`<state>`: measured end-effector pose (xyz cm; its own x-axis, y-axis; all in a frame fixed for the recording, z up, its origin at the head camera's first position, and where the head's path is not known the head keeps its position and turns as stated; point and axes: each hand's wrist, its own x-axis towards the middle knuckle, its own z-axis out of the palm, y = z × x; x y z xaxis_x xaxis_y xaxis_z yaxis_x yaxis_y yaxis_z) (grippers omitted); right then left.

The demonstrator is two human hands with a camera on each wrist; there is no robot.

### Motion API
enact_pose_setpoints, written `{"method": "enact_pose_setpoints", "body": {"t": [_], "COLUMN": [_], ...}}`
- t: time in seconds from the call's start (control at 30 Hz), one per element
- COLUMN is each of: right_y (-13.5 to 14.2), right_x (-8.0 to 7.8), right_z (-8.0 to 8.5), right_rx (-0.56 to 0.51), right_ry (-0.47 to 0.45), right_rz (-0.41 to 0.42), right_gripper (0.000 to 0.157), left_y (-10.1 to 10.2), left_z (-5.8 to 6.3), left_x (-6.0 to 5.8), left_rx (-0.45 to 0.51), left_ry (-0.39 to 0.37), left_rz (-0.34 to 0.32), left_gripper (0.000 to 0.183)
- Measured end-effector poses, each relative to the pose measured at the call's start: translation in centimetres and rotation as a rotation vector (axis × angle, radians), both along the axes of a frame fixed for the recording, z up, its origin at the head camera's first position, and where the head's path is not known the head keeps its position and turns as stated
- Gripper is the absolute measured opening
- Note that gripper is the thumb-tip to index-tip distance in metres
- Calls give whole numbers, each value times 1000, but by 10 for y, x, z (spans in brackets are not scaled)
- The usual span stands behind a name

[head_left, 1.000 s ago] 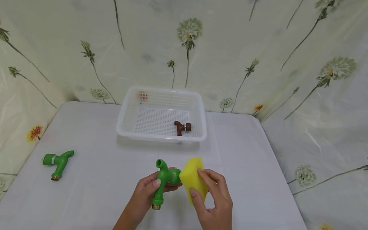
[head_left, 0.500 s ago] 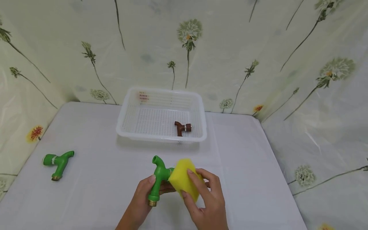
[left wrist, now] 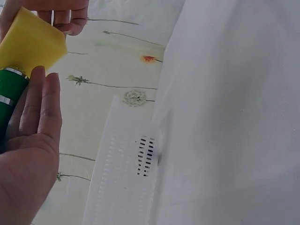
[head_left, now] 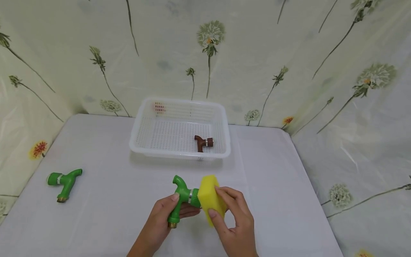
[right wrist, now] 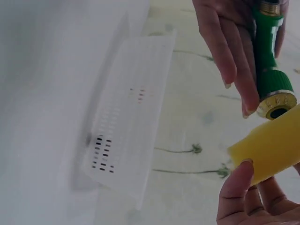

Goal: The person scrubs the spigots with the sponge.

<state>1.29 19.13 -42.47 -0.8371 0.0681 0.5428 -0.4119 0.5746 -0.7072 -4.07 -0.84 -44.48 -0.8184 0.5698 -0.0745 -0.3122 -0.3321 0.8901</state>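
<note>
A green tap (head_left: 182, 194) with a brass threaded end is held in my left hand (head_left: 160, 214), thumb across its body and fingers behind it. My right hand (head_left: 236, 217) pinches a yellow sponge (head_left: 210, 196) between thumb and fingers. In the head view the sponge stands right at the ribbed green end of the tap. The right wrist view shows the sponge (right wrist: 269, 147) close by the tap's brass-rimmed end (right wrist: 277, 104); whether they touch I cannot tell. From the left wrist, my left fingers (left wrist: 35, 108) look nearly straight alongside the tap (left wrist: 10, 93).
A white perforated basket (head_left: 179, 154) stands at the back of the white-covered table (head_left: 266, 171), with a brown tap (head_left: 200, 142) inside. Another green tap (head_left: 65, 182) lies at the left. Flower-patterned sheeting (head_left: 160, 46) surrounds the table's back and sides.
The sponge first moved left over the tap's ribbed end, then drew back right, exposing that end and its silver band. My left hand shifted slightly with the tap.
</note>
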Motion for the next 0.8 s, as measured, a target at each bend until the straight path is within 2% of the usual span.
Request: {"method": "enact_pose_setpoints", "body": {"t": [0.17, 0.23, 0.33, 0.4, 0.47, 0.57, 0.67, 0.8], "right_y": [-3, -6, -8, -7, -4, 4, 15, 25], "right_x": [2, 3, 3, 2, 1, 0, -3, -6], "right_z": [12, 18, 25, 29, 30, 28, 22, 11], "right_rx": [22, 47, 99, 142, 193, 232, 190, 100], "right_ry": [104, 165, 245, 234, 179, 21, -127, -251], "right_rz": [-9, 9, 36, 39, 38, 31, 18, -15], "right_gripper": [49, 46, 42, 42, 41, 41, 41, 38], "left_y": [0, 0, 1, 2, 2, 3, 2, -1], "left_z": [0, -2, -5, -6, -7, -8, -6, -3], "left_x": [0, -1, -1, 0, 1, 2, 3, 2], "left_rx": [-124, -201, -263, -287, -289, -296, -290, -309], "left_ry": [-45, -37, -16, 10, 40, 85, 117, 118], "left_rz": [62, 88, 133, 153, 155, 127, 96, 105], "left_gripper": [45, 45, 42, 38, 34, 30, 27, 31]}}
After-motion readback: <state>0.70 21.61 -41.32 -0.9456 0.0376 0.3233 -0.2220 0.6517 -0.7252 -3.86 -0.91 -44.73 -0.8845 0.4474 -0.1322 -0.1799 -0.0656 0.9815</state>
